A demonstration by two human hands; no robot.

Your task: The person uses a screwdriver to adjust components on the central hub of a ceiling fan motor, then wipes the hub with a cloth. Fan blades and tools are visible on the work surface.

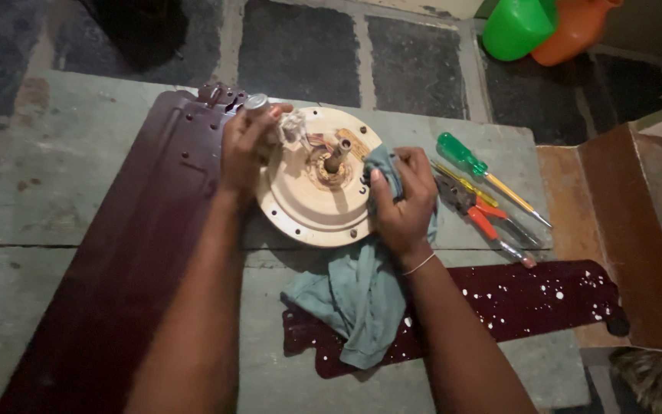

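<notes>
Fingers of the right hand (404, 201) clench a teal cloth (358, 295) against the cream fan motor (312, 192) at its three o'clock rim; the left hand (245, 142) grips the ten o'clock edge. Its shaft (338, 154) stands upright between them.

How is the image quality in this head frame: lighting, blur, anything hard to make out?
Head view: dim, warm light, brightest on the cream motor housing; floor and top-left corner fall into near-black shadow. Left hand and right hand with the teal cloth look slightly soft. Screwdrivers and pliers stay readable. No strong glare.
</notes>
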